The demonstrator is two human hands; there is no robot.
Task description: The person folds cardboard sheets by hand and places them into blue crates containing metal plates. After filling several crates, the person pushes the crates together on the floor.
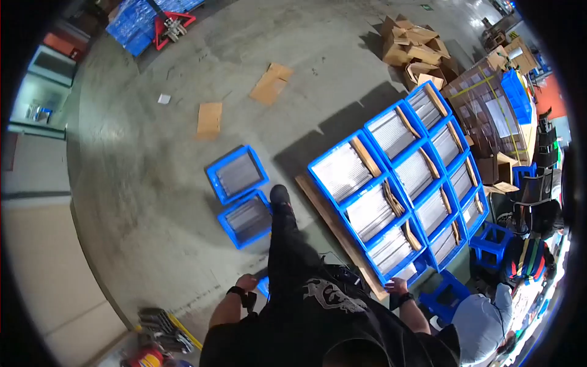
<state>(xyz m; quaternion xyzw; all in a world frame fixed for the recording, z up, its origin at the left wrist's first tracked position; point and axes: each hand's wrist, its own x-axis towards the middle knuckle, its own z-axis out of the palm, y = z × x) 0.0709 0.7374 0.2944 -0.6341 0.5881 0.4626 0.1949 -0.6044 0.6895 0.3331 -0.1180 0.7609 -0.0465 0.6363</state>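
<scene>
My left hand (247,282) hangs low beside my leg, near a blue crate (263,286) mostly hidden by my body; its fingers are too small to read. My right hand (397,285), fingers partly extended, is at the near corner of the stacked blue crates (384,276); I cannot tell whether it touches the rim. Those crates hold rows of thin, pale sheet-like parts, with brown cardboard strips (365,157) along one side. On the floor ahead, past my leg, are two more blue crates, a farther one (237,174) and a nearer one (246,219), both with greyish contents.
A wooden pallet (342,237) lies under the crates. Flat cardboard pieces (210,120) and a heap of cartons (416,46) lie beyond. A red pallet jack (173,27) stands far left. Blue stools (491,243) and seated people (483,324) are at right.
</scene>
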